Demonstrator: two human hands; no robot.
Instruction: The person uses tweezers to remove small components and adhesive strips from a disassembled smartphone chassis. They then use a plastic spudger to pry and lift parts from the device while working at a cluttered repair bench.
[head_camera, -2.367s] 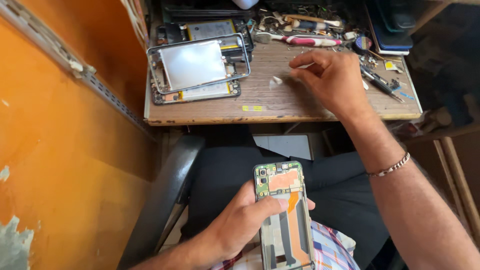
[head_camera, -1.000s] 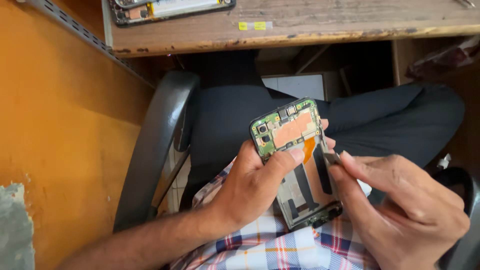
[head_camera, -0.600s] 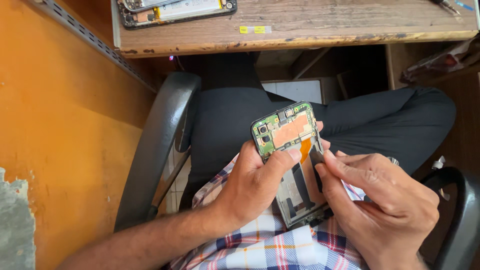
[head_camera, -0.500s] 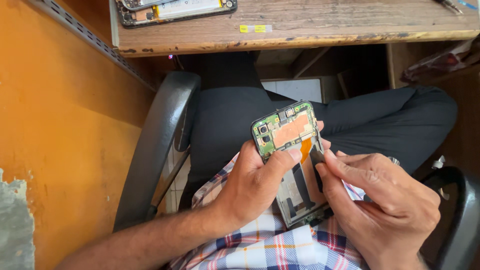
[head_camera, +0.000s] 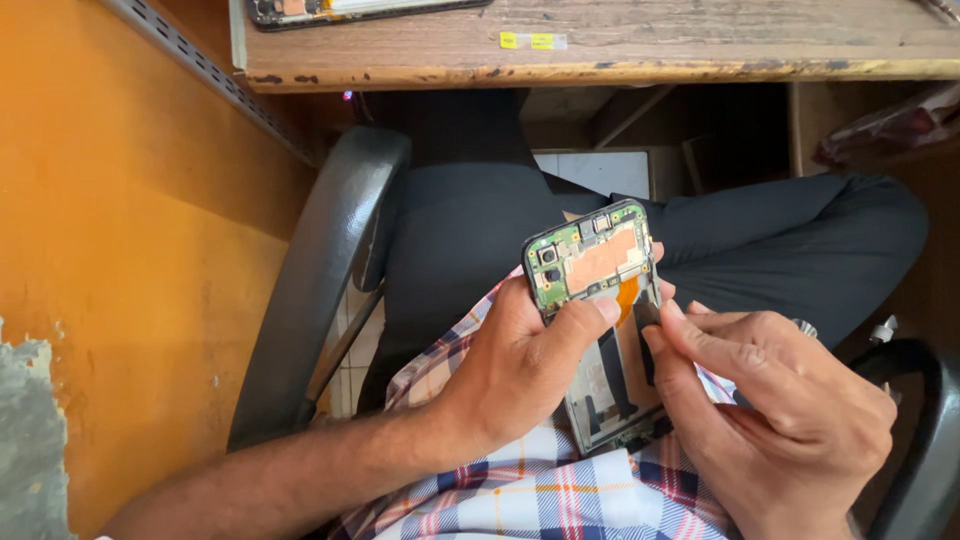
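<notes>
Held over the lap, the opened phone (head_camera: 600, 320) sits clamped in the left hand (head_camera: 520, 375); the right hand (head_camera: 790, 420) pinches at its orange flex ribbon (head_camera: 628, 292) — a hard tug could tear it.

2 bare hands: a left hand (head_camera: 510, 375) at 6 o'clock and a right hand (head_camera: 790, 420) at 4 o'clock. 1 opened phone (head_camera: 600, 320) at centre. 1 wooden bench (head_camera: 640, 45) at 12 o'clock. 2 chair armrests (head_camera: 320, 280), at 9 and 4 o'clock. 2 yellow stickers (head_camera: 527, 40) at 12 o'clock.
</notes>
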